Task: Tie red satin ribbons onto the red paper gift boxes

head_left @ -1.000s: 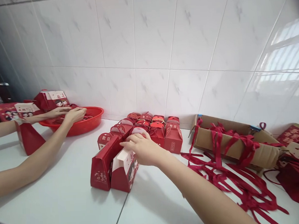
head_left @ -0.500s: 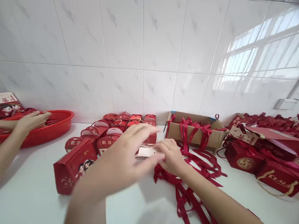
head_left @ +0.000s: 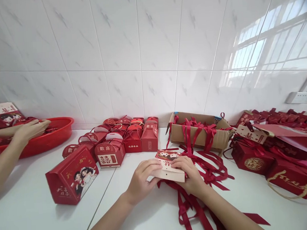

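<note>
Between my two hands is a small cream-and-red box [head_left: 169, 169], tilted, with cartoon figures on its red part and a small hole in its cream side. My left hand [head_left: 144, 176] grips the box's left end, thumb below and fingers on top. Around the right end my right hand [head_left: 189, 173] is closed, its fingers over the upper face. Dark red ribbons [head_left: 211, 170] lie loose beside and beneath my right hand. A larger red box [head_left: 71, 177] with a cartoon couple stands to the left of my hands.
Several red boxes [head_left: 132, 138] stand near the tiled wall. Ribbons hang over a cardboard box [head_left: 199, 136]. More red boxes [head_left: 292, 176] are at the right. Another person's hands [head_left: 32, 131] are over a red basin [head_left: 63, 129] at the left.
My left hand has come down from its raised, blurred position and taken hold of the cream-and-red box. The box is now in plain view between both hands.
</note>
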A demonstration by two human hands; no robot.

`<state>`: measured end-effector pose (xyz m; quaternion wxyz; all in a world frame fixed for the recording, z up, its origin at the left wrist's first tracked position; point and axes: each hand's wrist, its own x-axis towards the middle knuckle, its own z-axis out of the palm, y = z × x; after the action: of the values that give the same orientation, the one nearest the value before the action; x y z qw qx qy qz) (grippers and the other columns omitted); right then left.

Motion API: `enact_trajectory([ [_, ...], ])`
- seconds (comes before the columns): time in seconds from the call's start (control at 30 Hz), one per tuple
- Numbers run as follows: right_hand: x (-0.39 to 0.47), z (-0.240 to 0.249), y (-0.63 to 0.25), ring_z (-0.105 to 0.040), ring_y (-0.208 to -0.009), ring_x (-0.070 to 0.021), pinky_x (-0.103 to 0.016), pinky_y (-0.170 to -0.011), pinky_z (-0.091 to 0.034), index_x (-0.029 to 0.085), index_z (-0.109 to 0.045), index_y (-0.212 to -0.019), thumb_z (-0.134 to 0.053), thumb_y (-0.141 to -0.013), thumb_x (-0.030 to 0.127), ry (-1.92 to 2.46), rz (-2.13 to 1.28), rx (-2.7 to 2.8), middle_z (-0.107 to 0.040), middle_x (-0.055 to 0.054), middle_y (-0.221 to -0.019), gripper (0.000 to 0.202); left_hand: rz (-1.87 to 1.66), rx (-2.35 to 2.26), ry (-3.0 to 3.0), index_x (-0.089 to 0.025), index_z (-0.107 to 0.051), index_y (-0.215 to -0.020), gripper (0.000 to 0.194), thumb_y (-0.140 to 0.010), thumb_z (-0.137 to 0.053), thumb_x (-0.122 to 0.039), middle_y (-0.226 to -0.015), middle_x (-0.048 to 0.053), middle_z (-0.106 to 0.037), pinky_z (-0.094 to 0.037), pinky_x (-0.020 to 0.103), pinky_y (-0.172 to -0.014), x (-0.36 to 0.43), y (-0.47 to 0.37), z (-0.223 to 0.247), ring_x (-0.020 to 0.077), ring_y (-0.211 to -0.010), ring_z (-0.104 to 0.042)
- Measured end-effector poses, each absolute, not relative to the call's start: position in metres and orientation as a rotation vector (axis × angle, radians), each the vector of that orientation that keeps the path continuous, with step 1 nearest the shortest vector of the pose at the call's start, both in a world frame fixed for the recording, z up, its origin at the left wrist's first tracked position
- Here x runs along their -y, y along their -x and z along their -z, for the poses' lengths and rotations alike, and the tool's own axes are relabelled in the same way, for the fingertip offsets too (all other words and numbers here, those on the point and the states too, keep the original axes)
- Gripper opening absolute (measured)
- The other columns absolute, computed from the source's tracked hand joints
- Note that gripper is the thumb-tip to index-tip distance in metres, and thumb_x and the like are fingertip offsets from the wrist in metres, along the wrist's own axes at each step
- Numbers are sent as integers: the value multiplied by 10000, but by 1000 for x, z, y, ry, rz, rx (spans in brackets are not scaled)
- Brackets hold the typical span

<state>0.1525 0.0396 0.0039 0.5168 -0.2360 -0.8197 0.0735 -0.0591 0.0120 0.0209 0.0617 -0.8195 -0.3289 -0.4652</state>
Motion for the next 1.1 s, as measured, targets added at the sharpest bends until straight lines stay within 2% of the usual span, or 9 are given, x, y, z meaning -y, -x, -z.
enact_trajectory([
  [0.27,-41,0,-160,-601,-914,-227,-402,-811,-429,226,-577,-1010,-689,-778,248,557,-13,1918,-669,-62,-975,259,1604,1125,2368,-208,-467,-1008,344,-751,-696,-223,-1045,84,-652,-538,341,-848,-14,55,-13,205,-1003,-638],
  [0.43,-36,-3,-160,-604,-916,-230,-396,-797,-434,230,-582,-1001,-678,-797,285,592,-58,1883,-679,-61,-960,232,1555,1202,2319,-205,-453,-840,296,-724,-721,-248,-1039,77,-621,-497,401,-868,-11,53,-21,232,-1027,-590],
  [0.6,-35,-2,-157,-609,-916,-215,-385,-809,-448,233,-614,-947,-679,-797,276,589,-218,1807,-684,-56,-951,169,1519,892,2481,-203,-456,-761,191,-783,-602,-80,-1009,57,-617,-500,378,-852,-10,53,-26,207,-1025,-580],
  [0.67,-35,-2,-154,-620,-872,-203,-369,-790,-464,228,-628,-863,-676,-795,274,578,-350,1760,-687,-43,-876,95,1566,833,2537,-207,-479,-849,210,-781,-590,-42,-962,49,-631,-525,349,-807,-11,52,-23,188,-952,-615],
  [0.73,-35,-3,-152,-625,-825,-191,-352,-765,-479,223,-626,-768,-674,-791,281,576,-493,1728,-681,-32,-814,79,1688,832,2525,-214,-468,-1019,347,-763,-624,-38,-928,36,-634,-547,330,-756,-14,52,-20,170,-864,-641],
  [0.8,-35,-3,-151,-621,-827,-189,-349,-772,-484,221,-624,-733,-656,-805,293,575,-592,1719,-677,-30,-805,107,1758,760,2459,-230,-431,-1117,479,-743,-645,-22,-938,28,-625,-554,340,-758,-16,51,-18,172,-872,-641],
  [0.93,-35,-2,-152,-596,-949,-195,-365,-861,-471,228,-636,-919,-590,-861,312,563,-628,1752,-665,-50,-964,112,1527,725,2345,-223,-509,-1058,400,-751,-617,10,-1018,54,-592,-533,357,-818,-19,52,-21,187,-985,-597],
  [1.1,-33,-3,-155,-585,-1008,-192,-353,-894,-467,229,-591,-1048,-513,-904,349,503,-608,1847,-639,-62,-1060,202,1425,821,2379,-199,-553,-1016,281,-775,-626,-74,-1005,68,-601,-523,369,-840,-22,53,-22,204,-978,-596],
])
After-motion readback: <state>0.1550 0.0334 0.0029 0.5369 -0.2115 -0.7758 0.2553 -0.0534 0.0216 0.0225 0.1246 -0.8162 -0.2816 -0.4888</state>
